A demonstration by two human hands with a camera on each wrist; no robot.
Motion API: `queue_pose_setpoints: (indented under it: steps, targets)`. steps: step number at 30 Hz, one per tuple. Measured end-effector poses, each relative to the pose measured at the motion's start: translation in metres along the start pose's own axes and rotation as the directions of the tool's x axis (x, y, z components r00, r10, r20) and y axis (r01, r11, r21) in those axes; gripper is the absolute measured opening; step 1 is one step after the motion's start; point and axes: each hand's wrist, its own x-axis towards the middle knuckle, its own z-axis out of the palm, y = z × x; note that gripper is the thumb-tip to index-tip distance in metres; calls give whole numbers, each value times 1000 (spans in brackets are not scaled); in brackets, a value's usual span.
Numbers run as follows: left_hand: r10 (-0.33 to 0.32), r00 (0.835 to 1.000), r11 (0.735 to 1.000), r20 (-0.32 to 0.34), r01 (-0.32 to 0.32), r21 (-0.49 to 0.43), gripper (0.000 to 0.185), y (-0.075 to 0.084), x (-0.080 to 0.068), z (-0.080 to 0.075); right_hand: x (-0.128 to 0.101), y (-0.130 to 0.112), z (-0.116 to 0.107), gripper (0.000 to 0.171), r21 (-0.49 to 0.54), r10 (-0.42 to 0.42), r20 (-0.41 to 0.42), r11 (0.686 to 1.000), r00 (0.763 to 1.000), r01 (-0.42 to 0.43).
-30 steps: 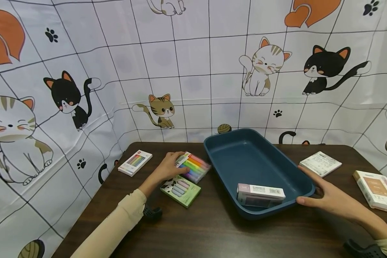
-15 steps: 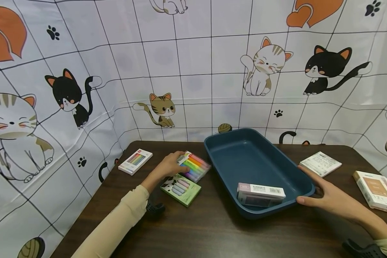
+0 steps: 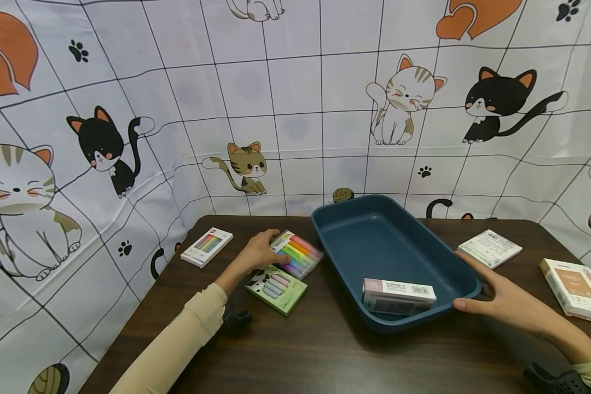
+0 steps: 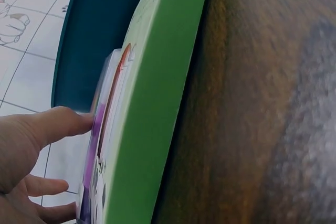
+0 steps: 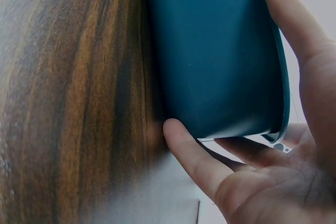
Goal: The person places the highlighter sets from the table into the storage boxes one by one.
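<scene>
The left hand (image 3: 256, 253) is gripping 1 rainbow marker pack (image 3: 297, 255) just left of the blue tray (image 3: 354, 219); how tightly is hard to see. The right hand (image 3: 504, 298) is cupping the tray's corner, fingers relaxed. 1 box (image 3: 398, 296) is lying inside, 4 others outside.

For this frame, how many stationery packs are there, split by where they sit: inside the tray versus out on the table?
Inside the blue tray: 1, the white box.
On the table, left of the tray: 3, the small white pack, the rainbow marker pack under the left hand, the green pack.
On the table, right of the tray: 2, the white pack, the orange-fronted box.
Total: 6.
</scene>
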Motion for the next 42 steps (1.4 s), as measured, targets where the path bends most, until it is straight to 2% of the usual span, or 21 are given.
queue_pose_setpoints:
  steps: [8,18,24,33,42]
  targets:
    - [31,999,997,-3,-32,-65,89,1,0,-1,1,0,-1,95,-33,1,-11,999,1000,-1]
    - [84,996,993,8,-83,-84,91,-2,0,-3,-1,1,0,95,-7,-6,0,1000,1000,6]
    - [119,993,988,29,-115,-104,84,-5,2,-6,0,0,-1,94,-22,3,-1,1000,1000,-3]
    - [95,991,976,100,-73,-204,83,-18,3,-7,0,0,0,94,-11,-2,7,1000,1000,2]
    - [142,984,953,111,-106,-284,81,-22,6,-9,0,1,0,94,-8,-2,0,1000,1000,2]
